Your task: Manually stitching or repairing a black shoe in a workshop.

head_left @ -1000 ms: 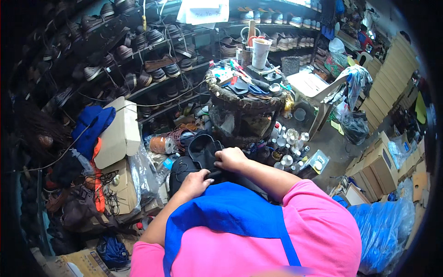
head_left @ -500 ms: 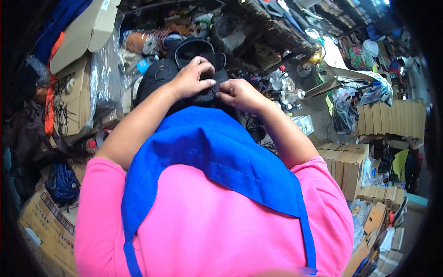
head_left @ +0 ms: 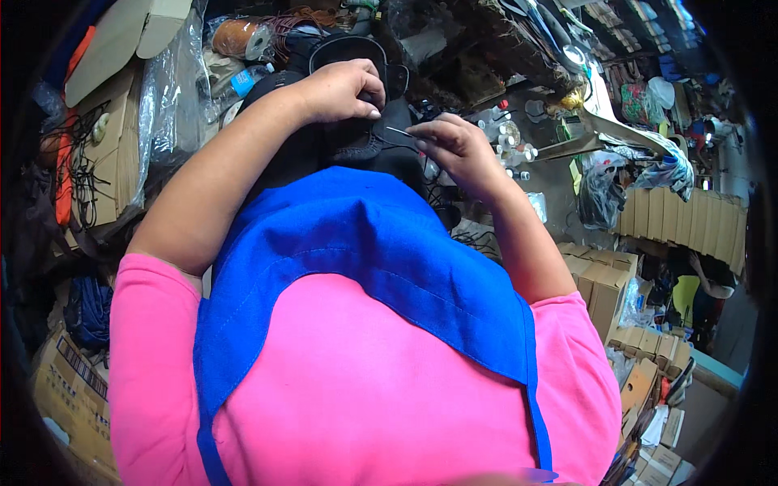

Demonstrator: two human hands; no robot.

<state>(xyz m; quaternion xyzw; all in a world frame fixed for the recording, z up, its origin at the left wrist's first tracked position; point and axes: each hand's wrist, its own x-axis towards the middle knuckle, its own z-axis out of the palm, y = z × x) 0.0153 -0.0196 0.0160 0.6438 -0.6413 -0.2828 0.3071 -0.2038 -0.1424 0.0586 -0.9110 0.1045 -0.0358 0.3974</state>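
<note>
A black shoe (head_left: 356,142) lies on my lap above my blue apron (head_left: 365,243). My left hand (head_left: 344,87) presses down on the shoe's upper edge, fingers curled over it. My right hand (head_left: 454,146) pinches a thin metal needle (head_left: 399,131) whose tip points left into the shoe's seam, just below my left fingertips. The shoe's lower part is hidden by the apron and my forearms.
A spool of brown thread (head_left: 243,36) and clear plastic bags (head_left: 166,105) sit at the upper left beside cardboard boxes (head_left: 105,130). Small bottles (head_left: 510,134) and a cluttered work stand (head_left: 519,49) lie ahead. Stacked cartons (head_left: 608,292) stand at the right, where another person (head_left: 697,292) sits.
My head has tipped further down, so the workshop slid up out of view. My right hand has drawn away to the right of the shoe with the needle; the left stays on the shoe.
</note>
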